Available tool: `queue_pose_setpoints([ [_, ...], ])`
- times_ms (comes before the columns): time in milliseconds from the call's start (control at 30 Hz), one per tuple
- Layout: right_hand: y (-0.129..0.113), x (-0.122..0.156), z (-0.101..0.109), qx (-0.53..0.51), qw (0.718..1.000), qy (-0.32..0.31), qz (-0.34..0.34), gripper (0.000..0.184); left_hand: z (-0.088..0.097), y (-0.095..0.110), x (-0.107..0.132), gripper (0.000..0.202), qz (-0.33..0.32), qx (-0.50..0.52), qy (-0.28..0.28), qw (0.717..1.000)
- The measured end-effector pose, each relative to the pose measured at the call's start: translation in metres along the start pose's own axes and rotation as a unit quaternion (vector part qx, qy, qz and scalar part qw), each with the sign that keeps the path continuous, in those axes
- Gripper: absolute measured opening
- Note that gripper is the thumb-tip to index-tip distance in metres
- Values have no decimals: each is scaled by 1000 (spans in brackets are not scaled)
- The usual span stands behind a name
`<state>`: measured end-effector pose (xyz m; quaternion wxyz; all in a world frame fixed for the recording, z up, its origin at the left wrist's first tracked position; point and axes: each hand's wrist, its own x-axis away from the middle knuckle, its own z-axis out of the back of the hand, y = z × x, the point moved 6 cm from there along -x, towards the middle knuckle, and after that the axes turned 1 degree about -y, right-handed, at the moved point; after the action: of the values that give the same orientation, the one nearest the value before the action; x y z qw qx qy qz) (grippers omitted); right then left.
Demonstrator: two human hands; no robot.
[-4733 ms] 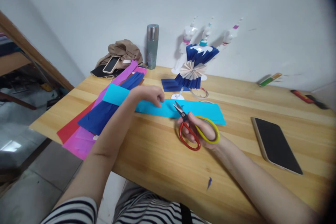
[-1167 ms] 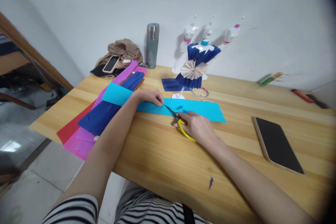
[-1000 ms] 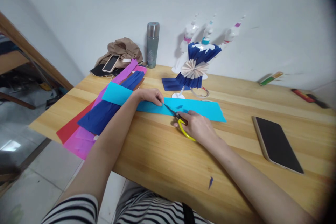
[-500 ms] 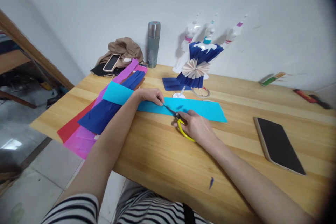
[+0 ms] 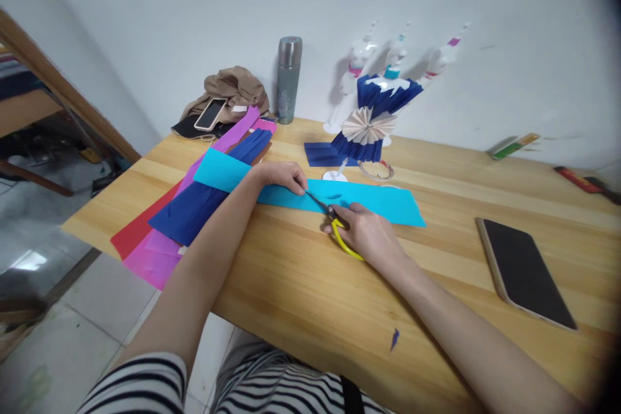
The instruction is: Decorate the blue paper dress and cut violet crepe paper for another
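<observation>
A long strip of turquoise paper [image 5: 388,204] lies across the wooden table in front of me. My left hand [image 5: 286,177] is closed, with thumb and fingers pinching the strip near its middle. My right hand [image 5: 371,233] grips yellow-handled scissors [image 5: 342,244], their blades pointing left over the paper toward my left fingertips. I cannot tell whether the blades are cutting into it. The left end of the strip rests on dark blue paper [image 5: 182,220], with purple paper [image 5: 162,265] and red paper [image 5: 127,236] beneath.
A doll-like figure in a blue pleated paper dress [image 5: 388,96] stands behind the strip, near white figures by the wall. A flask [image 5: 290,81], brown cloth [image 5: 237,87] and phone [image 5: 211,114] are at the back left. A larger phone [image 5: 524,268] lies right.
The view has shifted slightly, so the table and objects sit a little further right. Both hands keep nearly the same place on the strip.
</observation>
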<state>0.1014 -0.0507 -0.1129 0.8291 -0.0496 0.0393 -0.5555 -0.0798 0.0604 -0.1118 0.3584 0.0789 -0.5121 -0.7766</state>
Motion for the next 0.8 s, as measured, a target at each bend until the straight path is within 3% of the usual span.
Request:
queue_pose_setpoints([
  [533, 1, -1, 1, 6, 1000, -16, -8, 37, -1, -8, -3, 12, -9, -14, -21, 1000],
  [700, 8, 1, 10, 22, 999, -8, -36, 42, 1, -9, -3, 13, -3, -14, -15, 1000],
  [800, 1, 5, 15, 16, 1000, -14, -4, 39, 2, -3, 1, 17, 0, -17, -20, 1000],
])
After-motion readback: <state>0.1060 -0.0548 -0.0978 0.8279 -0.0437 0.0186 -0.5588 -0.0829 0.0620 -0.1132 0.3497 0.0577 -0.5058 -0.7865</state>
